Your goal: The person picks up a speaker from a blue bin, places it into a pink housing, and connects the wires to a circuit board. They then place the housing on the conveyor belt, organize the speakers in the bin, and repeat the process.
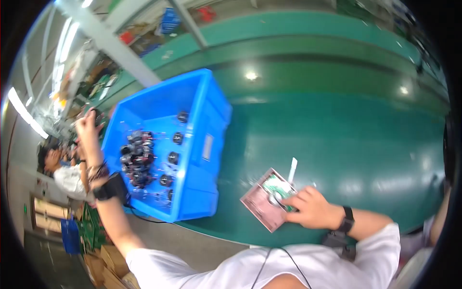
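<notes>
My right hand [310, 208] bends its fingers over the right side of a shallow pink box [264, 214] on the green bench. Inside the box are a green circuit board [275, 183] and a pale round part [275, 198] close to my fingertips. What the fingers pinch there is hidden. My left hand [88, 126] is raised beyond the left rim of a blue bin [199, 154], its fingers curled beside a small dark thing [98, 116] too blurred to name. Round black parts with thin wires [138, 156] lie heaped in the bin, with several more [173, 157] lined up along its right wall.
A white strip [293, 169] lies on the green bench [337, 130] just behind the pink box. A pale post [130, 62] rises behind the bin. Another person in white [71, 180] is at the far left, above cardboard boxes [113, 260]. A black cable [147, 220] hangs by the bin's front.
</notes>
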`<action>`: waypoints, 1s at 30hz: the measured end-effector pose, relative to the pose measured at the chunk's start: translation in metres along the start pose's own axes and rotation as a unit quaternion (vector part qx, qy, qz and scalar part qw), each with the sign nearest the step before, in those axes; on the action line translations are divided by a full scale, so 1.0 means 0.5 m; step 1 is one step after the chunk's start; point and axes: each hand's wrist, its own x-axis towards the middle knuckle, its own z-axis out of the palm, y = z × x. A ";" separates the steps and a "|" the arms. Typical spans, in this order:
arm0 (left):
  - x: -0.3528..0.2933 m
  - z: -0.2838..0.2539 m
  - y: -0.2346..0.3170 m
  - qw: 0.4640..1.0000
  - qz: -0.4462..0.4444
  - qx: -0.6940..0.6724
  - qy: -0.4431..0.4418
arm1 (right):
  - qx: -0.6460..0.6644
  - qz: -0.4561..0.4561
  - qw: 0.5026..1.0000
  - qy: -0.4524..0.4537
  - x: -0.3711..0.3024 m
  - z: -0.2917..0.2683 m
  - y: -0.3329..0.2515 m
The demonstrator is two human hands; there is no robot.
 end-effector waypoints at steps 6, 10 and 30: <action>-0.401 0.124 0.349 0.955 0.238 0.034 -0.173 | -0.051 -0.007 0.997 0.051 0.010 0.000 0.000; -0.621 0.204 0.357 0.876 0.283 -0.030 -0.389 | -0.116 0.004 0.993 0.029 0.005 -0.002 -0.046; -0.680 0.383 0.295 0.817 0.318 -0.162 -0.453 | 0.486 0.287 0.820 -0.093 0.037 -0.151 0.009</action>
